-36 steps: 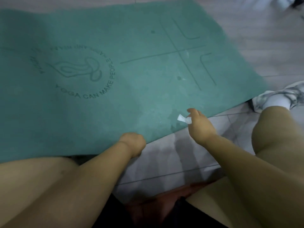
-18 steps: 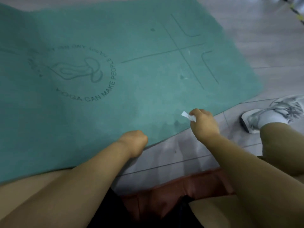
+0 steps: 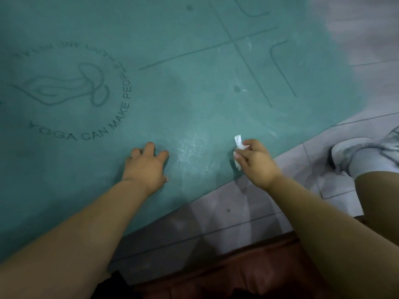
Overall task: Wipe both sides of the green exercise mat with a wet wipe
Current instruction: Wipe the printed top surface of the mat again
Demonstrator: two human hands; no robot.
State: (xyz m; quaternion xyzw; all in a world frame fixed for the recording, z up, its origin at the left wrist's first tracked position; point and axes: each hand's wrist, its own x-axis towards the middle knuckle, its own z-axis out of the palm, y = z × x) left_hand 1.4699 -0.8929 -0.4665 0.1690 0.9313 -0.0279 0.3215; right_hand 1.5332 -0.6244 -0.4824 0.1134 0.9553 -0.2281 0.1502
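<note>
The green exercise mat point(image 3: 194, 87) lies flat on the tiled floor, printed side up with a round yoga logo at the left and line marks at the right. My left hand point(image 3: 146, 167) rests on the mat near its front edge, fingers spread. My right hand point(image 3: 257, 165) pinches a small crumpled white wet wipe point(image 3: 238, 145) against the mat close to the front edge. Between the two hands a patch of the mat shines wet.
Grey floor tiles point(image 3: 226, 212) run along the mat's front edge. My right foot in a grey and white shoe point(image 3: 364, 152) stands on the tiles at the right. A reddish-brown seat edge point(image 3: 248, 268) lies at the bottom.
My left hand has gone from a curled fist at the mat's edge to spread fingers on the mat. Both hands have reached further onto the mat, and the view has moved closer.
</note>
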